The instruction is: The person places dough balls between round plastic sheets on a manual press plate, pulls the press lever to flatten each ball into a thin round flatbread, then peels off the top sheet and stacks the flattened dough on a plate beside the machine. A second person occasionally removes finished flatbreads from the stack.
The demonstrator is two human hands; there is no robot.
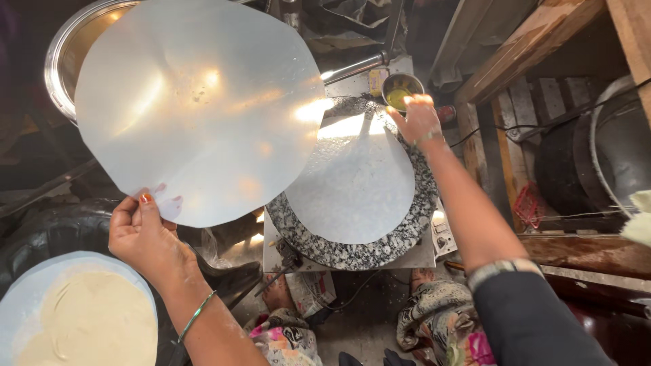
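My left hand (146, 234) pinches the lower edge of a large round translucent plastic sheet (196, 102) and holds it up, tilted, over the left side. My right hand (418, 120) reaches forward to the far edge of a round speckled granite press plate (352, 251), fingers bent next to a small steel cup of yellow oil (400, 91). A second round plastic sheet (352, 183) lies flat on the granite plate. I cannot tell whether the right fingers hold anything.
A flattened pale dough round on another plastic sheet (78, 315) lies at lower left. A big steel bowl (64, 51) sits behind the lifted sheet. A wooden frame (529, 47) and a dark drum (597, 156) stand to the right. A metal lever (356, 68) juts out at the plate's back.
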